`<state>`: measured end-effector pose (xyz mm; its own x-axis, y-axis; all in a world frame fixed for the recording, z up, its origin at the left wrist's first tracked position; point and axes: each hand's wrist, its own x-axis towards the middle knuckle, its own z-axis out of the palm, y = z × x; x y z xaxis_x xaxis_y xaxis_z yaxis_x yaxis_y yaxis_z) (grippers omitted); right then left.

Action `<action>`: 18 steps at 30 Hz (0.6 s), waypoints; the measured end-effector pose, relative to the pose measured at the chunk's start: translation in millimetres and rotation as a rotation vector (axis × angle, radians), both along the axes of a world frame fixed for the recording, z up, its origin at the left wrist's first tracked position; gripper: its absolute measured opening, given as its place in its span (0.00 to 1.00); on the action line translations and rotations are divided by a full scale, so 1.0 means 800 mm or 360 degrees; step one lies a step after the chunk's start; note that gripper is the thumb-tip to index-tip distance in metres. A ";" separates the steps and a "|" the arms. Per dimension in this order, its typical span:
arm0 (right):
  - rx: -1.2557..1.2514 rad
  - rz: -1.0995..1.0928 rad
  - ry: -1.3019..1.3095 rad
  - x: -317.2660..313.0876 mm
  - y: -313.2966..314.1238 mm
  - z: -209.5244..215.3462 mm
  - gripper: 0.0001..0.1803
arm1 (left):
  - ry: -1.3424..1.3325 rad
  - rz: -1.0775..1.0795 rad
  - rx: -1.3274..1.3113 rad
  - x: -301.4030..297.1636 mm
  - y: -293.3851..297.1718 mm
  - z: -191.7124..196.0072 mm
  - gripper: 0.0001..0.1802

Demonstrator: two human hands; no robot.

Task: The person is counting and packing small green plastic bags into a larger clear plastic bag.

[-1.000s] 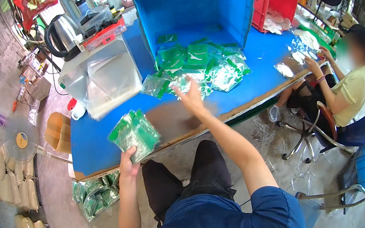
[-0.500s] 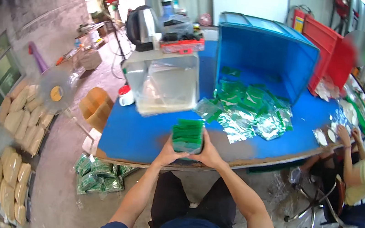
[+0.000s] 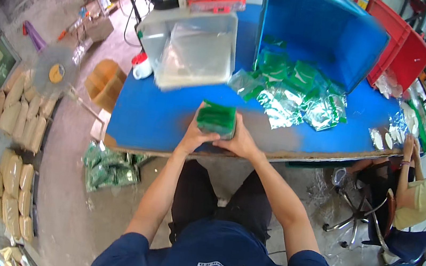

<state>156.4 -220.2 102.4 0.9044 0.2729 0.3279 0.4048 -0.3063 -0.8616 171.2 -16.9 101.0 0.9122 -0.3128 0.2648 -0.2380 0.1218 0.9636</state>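
A stack of green foil packets (image 3: 216, 118) stands on edge on the blue table (image 3: 145, 118), near its front edge. My left hand (image 3: 195, 133) presses its left side and my right hand (image 3: 239, 141) presses its right side, so both hands grip the stack between them. A loose heap of green and clear packets (image 3: 293, 92) lies to the right, spilling out of a blue crate (image 3: 323, 29) tipped on its side.
A clear plastic bin (image 3: 197, 50) sits at the back left of the table, with a white mug (image 3: 142, 69) beside it. Red crates (image 3: 404, 53) stand behind the blue one. Another person (image 3: 420, 192) sits at the right end. Green packet bundles (image 3: 109, 168) lie on the floor.
A second ago my right hand reached into the heap while the left held a bundle. Both hands have since come together on the stack near the front edge and stay there.
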 end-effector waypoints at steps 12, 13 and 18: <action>-0.0102 -0.0138 0.0028 0.000 -0.017 -0.031 0.53 | 0.0057 0.0225 0.0396 -0.001 -0.020 -0.021 0.35; -0.0040 -0.0062 0.0082 0.000 -0.010 -0.025 0.54 | 0.0070 0.0238 0.0394 -0.013 -0.016 -0.007 0.30; -0.0211 0.0011 0.0338 -0.046 -0.011 0.040 0.61 | -0.0011 0.0102 0.0044 -0.049 -0.010 -0.009 0.35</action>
<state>119.4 -229.2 134.0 0.9471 0.3074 0.0916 0.2214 -0.4200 -0.8801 131.6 -25.0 94.2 0.9288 -0.2611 0.2631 -0.2509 0.0795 0.9647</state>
